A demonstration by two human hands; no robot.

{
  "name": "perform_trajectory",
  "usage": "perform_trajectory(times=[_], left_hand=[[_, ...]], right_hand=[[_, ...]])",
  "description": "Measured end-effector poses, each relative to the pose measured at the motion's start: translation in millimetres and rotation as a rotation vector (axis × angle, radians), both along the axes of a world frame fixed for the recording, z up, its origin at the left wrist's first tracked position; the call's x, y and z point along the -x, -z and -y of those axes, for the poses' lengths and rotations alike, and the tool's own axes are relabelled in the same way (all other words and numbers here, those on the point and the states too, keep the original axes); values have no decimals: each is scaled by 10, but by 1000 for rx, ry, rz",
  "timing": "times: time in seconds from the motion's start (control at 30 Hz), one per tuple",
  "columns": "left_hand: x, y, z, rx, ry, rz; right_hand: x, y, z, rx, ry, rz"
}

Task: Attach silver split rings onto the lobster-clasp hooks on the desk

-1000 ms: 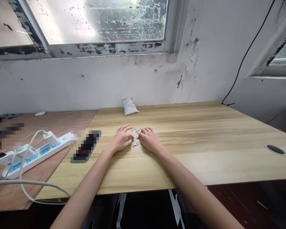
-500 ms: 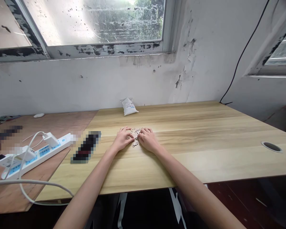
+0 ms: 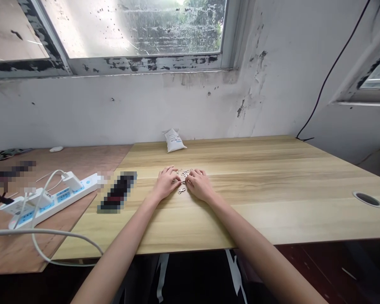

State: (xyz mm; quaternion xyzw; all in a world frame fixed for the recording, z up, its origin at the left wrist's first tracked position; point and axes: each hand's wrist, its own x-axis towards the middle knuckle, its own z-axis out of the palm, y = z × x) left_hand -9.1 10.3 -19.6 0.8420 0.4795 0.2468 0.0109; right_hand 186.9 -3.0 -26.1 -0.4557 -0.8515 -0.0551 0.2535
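My left hand (image 3: 168,181) rests on the wooden table with thumb and fingers closed on one end of a small silvery metal clasp (image 3: 183,182). From the other side, my right hand (image 3: 199,183) pinches the same piece, so the fingertips of both hands nearly meet. Its exact shape is mostly covered by the fingers. Just below the fingertips lies a loose swivel clasp (image 3: 181,191). Beyond them, between the hands, is a small cluster of metal clasps (image 3: 185,173), with several thin split rings (image 3: 180,170) around it, partly hidden by the fingers.
A white plastic packet (image 3: 174,141) lies near the wall. To the left are a blurred dark object (image 3: 118,192) and a white power strip (image 3: 58,200) with plugs and a looping cable (image 3: 66,233). A round cable hole (image 3: 367,199) is set in the table at right.
The whole view has shifted slightly, so things appear a little further right. Both hands stay at the same spot, fingertips still together around the small metal piece.
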Motion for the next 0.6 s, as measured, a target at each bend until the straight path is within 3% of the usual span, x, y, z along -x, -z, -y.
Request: perform_trajectory(times=[0.27,0.6], left_hand=[[-66,-31,31,-47,35,47],[-42,-48,80,14,1,196]], right_hand=[[-39,4,-13,47,39,-80],[-39,-9,12,92,32,-123]])
